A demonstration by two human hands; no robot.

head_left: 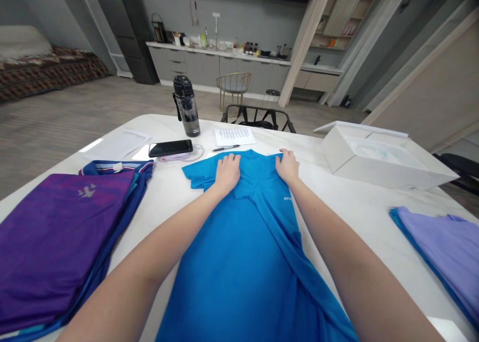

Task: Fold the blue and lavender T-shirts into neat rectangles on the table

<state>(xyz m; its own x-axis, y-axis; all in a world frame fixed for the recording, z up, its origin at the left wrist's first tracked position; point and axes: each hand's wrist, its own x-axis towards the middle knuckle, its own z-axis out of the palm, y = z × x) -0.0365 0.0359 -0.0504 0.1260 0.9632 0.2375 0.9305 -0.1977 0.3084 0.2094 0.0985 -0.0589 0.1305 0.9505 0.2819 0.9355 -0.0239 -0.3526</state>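
Observation:
A bright blue T-shirt (239, 262) lies lengthwise on the white table, its collar end farthest from me. One short sleeve spreads out to the left; the right side is folded inward along its length, with small white lettering near that edge. My left hand (228, 173) has its fingers curled on the cloth beside the neckline, gripping it. At the far right shoulder edge, my right hand (288, 167) pinches the fabric, its fingertips partly turned out of sight.
Folded shirts, a purple one (56, 242) uppermost, lie at left; a lilac shirt (445, 247) rests on blue cloth at right. Beyond are a phone (170, 148), water bottle (187, 107), pen (226, 148), printed paper (235, 135) and open white box (389, 170).

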